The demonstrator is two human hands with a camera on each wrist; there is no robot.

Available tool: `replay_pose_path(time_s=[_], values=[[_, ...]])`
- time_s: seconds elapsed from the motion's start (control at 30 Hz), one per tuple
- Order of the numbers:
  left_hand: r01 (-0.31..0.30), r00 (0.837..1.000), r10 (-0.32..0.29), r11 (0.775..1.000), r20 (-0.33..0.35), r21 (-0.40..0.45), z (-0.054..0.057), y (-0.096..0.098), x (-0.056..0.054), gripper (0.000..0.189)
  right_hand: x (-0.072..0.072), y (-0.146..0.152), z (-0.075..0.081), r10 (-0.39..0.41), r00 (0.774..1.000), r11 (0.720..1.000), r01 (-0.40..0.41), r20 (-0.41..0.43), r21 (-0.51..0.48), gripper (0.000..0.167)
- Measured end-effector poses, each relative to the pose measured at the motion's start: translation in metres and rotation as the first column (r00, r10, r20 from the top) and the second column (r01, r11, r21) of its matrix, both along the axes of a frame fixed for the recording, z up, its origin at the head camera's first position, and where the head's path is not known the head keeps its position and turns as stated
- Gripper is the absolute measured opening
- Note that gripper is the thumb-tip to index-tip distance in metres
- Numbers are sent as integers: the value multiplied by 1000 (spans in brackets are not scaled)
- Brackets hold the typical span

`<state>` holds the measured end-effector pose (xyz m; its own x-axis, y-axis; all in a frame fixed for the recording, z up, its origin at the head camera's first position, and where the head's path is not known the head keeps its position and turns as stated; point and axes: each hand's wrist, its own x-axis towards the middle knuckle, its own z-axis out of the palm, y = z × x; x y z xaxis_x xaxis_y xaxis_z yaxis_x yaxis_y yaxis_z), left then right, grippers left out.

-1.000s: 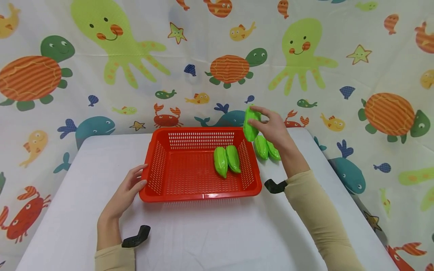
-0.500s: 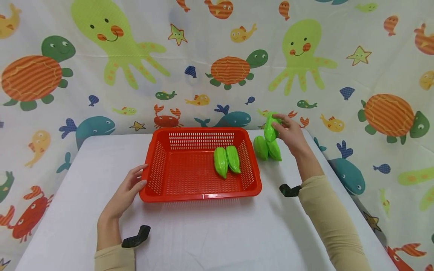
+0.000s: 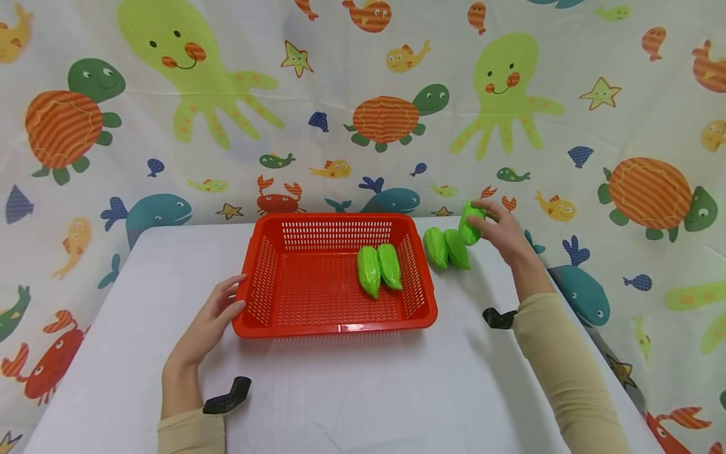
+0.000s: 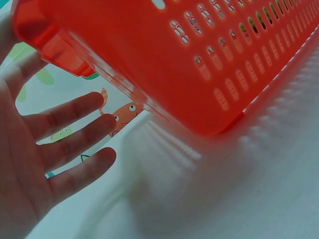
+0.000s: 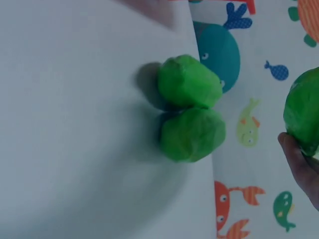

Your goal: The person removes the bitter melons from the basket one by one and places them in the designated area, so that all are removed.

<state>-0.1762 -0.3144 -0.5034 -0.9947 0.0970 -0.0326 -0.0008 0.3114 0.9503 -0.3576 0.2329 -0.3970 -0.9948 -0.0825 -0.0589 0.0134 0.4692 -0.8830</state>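
Sea-creature curtain [image 3: 351, 57] behind white table [image 3: 351, 397]; red basket [image 3: 317, 331] on table; left hand [image 3: 214, 312], fingers spread, touching basket's left rim; right hand [image 3: 501, 231] pinching raised green piece [image 3: 469, 228], just beside green pair [image 3: 436, 247] on table, right of basket; two green pieces [image 3: 369, 271] inside basket's right half

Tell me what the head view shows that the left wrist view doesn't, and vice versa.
Only head: the right hand, the green piece it pinches, and two more green pieces beside the red basket. Only left wrist: the left palm facing the camera. Both: the left hand, the basket, the white table and the cartoon-printed cloth.
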Motion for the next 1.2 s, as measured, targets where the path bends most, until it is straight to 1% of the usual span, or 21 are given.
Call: replay_pose_path(time_s=[0.07,0.2,0.43,0.63,0.8,1.0,1.2], values=[[0,1000,0,1000,0,-1,0,0,0,59,-1,6,-3,23,1000,999,-23,9,23,60],[-2,1000,2,1000,1,-2,0,0,-1,59,-4,17,-12,50,998,999,-51,34,20,60],[3,1000,-3,1000,2,2,4,1,1,59,-7,32,-30,10,993,997,-19,114,74,62],[6,1000,-6,1000,-4,11,5,1,3,58,-11,40,-48,33,991,998,-40,133,49,62],[4,1000,-4,1000,1,4,2,1,1,58,-14,46,-59,56,987,997,-64,153,51,61],[3,1000,-3,1000,-2,2,-1,0,-1,58,-15,53,-63,69,982,992,-86,174,93,60],[4,1000,-4,1000,-3,3,0,0,0,58,-15,57,-63,66,981,989,-89,183,116,59]])
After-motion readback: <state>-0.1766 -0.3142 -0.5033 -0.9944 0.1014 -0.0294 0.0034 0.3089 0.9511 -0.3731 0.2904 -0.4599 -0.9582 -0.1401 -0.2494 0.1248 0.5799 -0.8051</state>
